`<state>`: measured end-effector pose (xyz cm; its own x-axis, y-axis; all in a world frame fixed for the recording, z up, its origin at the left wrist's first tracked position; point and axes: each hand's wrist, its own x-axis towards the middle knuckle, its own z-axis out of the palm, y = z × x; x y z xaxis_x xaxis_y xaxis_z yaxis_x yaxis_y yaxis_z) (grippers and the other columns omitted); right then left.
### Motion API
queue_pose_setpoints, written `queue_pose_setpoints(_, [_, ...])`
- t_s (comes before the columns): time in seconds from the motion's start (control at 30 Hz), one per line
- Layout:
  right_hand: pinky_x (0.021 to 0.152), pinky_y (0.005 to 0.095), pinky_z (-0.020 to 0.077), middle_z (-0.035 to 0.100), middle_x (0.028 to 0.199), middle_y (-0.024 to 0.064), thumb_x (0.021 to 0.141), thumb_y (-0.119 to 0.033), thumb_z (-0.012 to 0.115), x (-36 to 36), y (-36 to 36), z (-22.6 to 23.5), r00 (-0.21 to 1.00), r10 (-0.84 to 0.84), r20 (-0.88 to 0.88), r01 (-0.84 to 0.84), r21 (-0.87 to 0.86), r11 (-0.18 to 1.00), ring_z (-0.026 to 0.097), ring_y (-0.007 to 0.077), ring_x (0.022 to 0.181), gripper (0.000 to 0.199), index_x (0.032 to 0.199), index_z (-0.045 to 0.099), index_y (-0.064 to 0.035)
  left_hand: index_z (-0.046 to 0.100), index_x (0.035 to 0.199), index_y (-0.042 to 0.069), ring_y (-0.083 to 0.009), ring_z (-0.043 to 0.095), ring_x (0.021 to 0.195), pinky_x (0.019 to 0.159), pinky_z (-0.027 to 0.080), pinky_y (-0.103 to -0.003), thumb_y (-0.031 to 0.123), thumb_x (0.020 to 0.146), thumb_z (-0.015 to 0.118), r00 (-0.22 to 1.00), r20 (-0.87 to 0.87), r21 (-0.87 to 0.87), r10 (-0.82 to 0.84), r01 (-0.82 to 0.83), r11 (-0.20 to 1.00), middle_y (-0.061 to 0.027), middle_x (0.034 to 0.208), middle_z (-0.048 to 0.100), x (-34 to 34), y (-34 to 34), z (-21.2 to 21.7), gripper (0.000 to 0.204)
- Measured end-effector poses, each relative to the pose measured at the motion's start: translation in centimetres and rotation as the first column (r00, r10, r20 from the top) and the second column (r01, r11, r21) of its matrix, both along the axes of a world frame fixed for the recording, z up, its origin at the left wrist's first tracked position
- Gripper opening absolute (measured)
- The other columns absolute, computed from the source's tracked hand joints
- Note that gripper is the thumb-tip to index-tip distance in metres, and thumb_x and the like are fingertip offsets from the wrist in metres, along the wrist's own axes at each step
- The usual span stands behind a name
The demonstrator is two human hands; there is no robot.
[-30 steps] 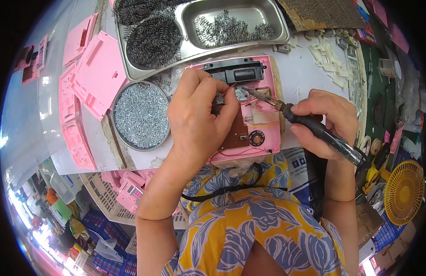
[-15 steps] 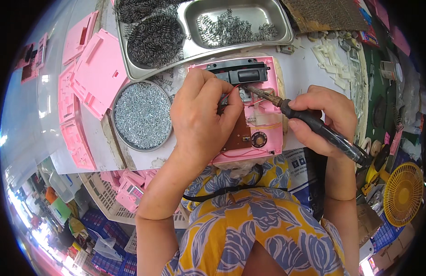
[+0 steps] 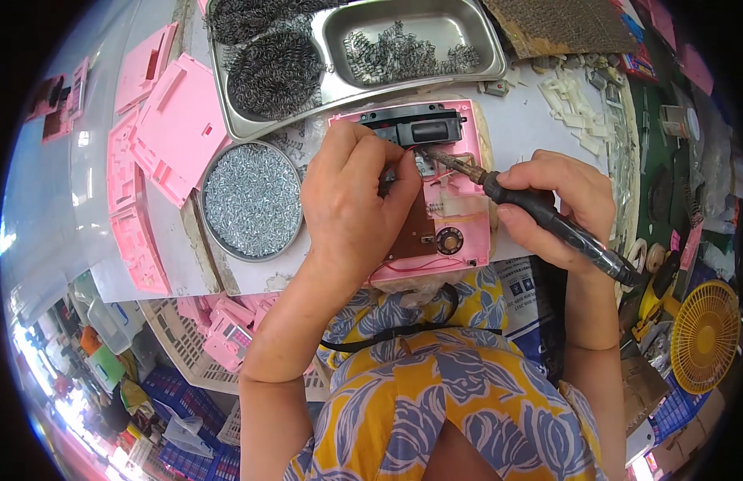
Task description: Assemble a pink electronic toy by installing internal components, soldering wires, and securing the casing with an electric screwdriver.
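Head view: left hand (image 3: 351,212) presses on the pink casing (image 3: 459,228), fingers grasping nothing; right hand (image 3: 560,204) clenches the soldering iron (image 3: 540,216), tip over the casing, right of the screw dish (image 3: 251,200).

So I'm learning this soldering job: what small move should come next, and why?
Probably ease the soldering iron tip down onto the joint inside the pink casing. The right hand aims the tip just beside the left hand fingertips, which press there by the brown board.

A round tin of screws (image 3: 253,200) sits left of the open casing (image 3: 459,200) — steel tray (image 3: 467,68) behind both.
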<state>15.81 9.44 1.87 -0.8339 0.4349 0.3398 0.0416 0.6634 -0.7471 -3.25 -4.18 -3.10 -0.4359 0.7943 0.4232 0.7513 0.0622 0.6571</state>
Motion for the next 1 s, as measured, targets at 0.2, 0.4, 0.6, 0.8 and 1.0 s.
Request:
queue_pose_setpoints(0.2, [0.053, 0.0271, 0.0457, 0.068, 0.074, 0.0063, 0.076, -0.010, 0.082, 0.5, 0.1, -0.1, 1.000, 0.007, -0.018, -0.007, -0.010, 1.000, 0.061, 0.0170, 0.058, 0.024, 0.097, 0.071, -0.0043, 0.064, 0.078, 0.005, -0.0252, 0.058, 0.063, 0.054, 0.047, -0.036, 0.002, 0.074, 0.078, 1.000, -0.005, 0.022, 0.000, 0.000, 1.000, -0.0083, 0.081, 0.055, 0.0, 0.1, 0.0, 0.015])
queue_pose_setpoints(0.4, [0.050, 0.0260, 0.0402, 0.065, 0.070, 0.0059, 0.074, -0.009, 0.082, 2.8, 0.1, 1.2, 1.000, -0.023, -0.009, 0.023, -0.029, 0.999, 0.056, 0.0153, 0.055, 0.029, 0.099, 0.069, -0.0036, 0.065, 0.078, 0.005, -0.0246, 0.058, 0.063, 0.054, 0.047, -0.036, 0.002, 0.074, 0.078, 1.000, -0.006, 0.006, 0.011, -0.011, 1.000, -0.0076, 0.082, 0.056, 0.2, 0.0, 0.2, 0.015])
queue_pose_setpoints(0.6, [0.050, 0.0255, 0.0387, 0.064, 0.071, 0.0069, 0.075, -0.007, 0.081, 5.2, -0.2, 1.0, 0.990, -0.107, -0.087, 0.098, -0.104, 0.990, 0.055, 0.0135, 0.056, 0.031, 0.102, 0.068, -0.0011, 0.065, 0.078, 0.006, -0.0232, 0.057, 0.062, 0.053, 0.047, -0.036, 0.001, 0.073, 0.079, 1.000, -0.009, -0.001, 0.004, -0.004, 1.000, -0.0070, 0.081, 0.056, 0.2, 0.0, 0.2, 0.016])
queue_pose_setpoints(0.8, [0.052, 0.0251, 0.0388, 0.064, 0.072, 0.0075, 0.075, -0.008, 0.081, 5.8, -0.2, 0.6, 0.984, -0.150, -0.097, 0.140, -0.101, 0.985, 0.055, 0.0132, 0.058, 0.031, 0.102, 0.068, -0.0008, 0.065, 0.079, 0.005, -0.0227, 0.057, 0.062, 0.052, 0.047, -0.034, 0.000, 0.073, 0.078, 0.999, -0.038, 0.029, 0.013, -0.012, 1.000, -0.0074, 0.081, 0.056, 0.3, 0.1, -0.1, 0.015])
queue_pose_setpoints(1.0, [0.053, 0.0254, 0.0387, 0.065, 0.074, 0.0082, 0.075, -0.008, 0.081, 5.9, 0.1, 0.9, 0.983, -0.147, -0.106, 0.137, -0.096, 0.986, 0.055, 0.0135, 0.058, 0.031, 0.102, 0.068, 0.0004, 0.066, 0.082, 0.004, -0.0227, 0.058, 0.064, 0.052, 0.047, -0.034, 0.001, 0.073, 0.079, 0.998, -0.054, -0.003, 0.020, -0.020, 1.000, -0.0079, 0.084, 0.057, 0.3, -0.1, 0.3, 0.016])
